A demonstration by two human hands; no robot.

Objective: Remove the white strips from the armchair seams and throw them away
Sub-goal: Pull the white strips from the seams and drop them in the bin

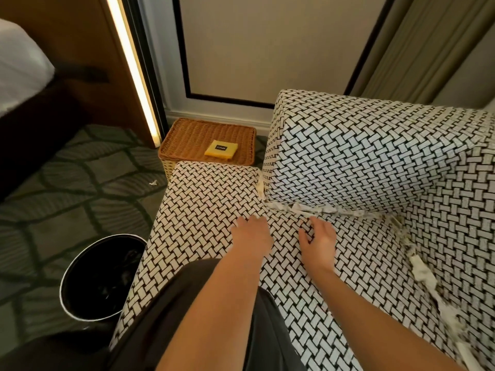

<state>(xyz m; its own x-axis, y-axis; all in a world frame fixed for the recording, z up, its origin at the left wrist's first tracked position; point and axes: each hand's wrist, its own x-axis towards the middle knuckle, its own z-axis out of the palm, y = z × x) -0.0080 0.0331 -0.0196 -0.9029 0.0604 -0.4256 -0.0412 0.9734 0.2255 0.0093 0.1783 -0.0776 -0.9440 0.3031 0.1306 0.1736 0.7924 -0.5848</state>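
Head view: a black-and-white basket-weave fabric armchair [348, 156] is seen from above, filling the centre and right of the frame.
Task's thing: crumpled white paper-like strips [316, 208] are wedged along the seam just above the hands. A second run [417, 266] is followed down the right-hand seam, and a short piece [259, 187] is tucked in the gap at centre.
Left hand: the left hand [251, 234] is held flat, fingers loosely spread over the seat cushion [294, 285]; nothing is gripped.
Right hand: the right hand [318, 238] is opened, fingers slightly bent, fingertips just short of the strips; nothing is pinched.
Bin: a round black waste bin [101, 277] is placed at lower left, beside the chair.
Risk: a strip may be torn if pulled sharply, so fragments would be left deep in the seam. Pieces could be dropped on the green patterned carpet [67, 183], where one white scrap [153, 182] is already seen.
Hidden: the left hand is blurred, and contact with the fabric cannot be told. The second run is cut off at the lower edge, and its depth inside the seams is concealed.
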